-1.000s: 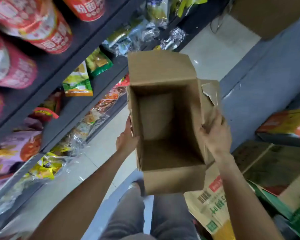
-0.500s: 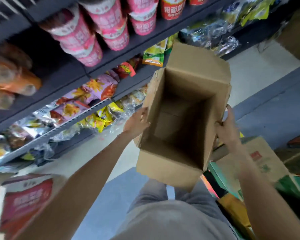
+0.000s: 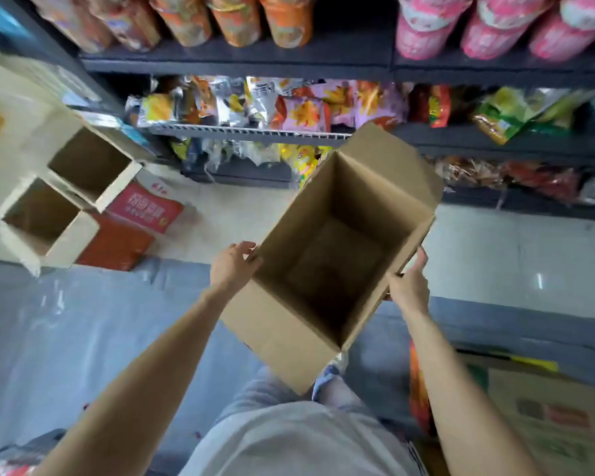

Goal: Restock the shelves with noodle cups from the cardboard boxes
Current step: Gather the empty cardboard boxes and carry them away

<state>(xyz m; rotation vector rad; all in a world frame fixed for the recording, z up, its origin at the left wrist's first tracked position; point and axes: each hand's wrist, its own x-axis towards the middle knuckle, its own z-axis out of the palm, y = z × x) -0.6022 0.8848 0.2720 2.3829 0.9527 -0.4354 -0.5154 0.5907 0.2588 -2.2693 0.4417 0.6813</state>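
Two hands on one open cardboard box (image 3: 327, 269), held up in the air in front of the shelves (image 3: 241, 60), tilted so you look straight down into it, and there's nothing inside. Left hand (image 3: 231, 266) sits against the box's left wall near the top corner, fingers (image 3: 246, 247) loosely curled at the rim. Right hand (image 3: 409, 286) grips the right wall, fingers wrapped over that edge. Noodle cups are up on the top shelf: orange ones (image 3: 234, 15) in the middle, pink ones (image 3: 495, 25) to the right. Snack bags (image 3: 303, 111) fill the shelf below. Off to the left, two more open boxes (image 3: 66, 194) sit near each other over a red carton (image 3: 145, 211) on the floor. Printed flattened cardboard (image 3: 550, 417) lies bottom right, pretty blurry.
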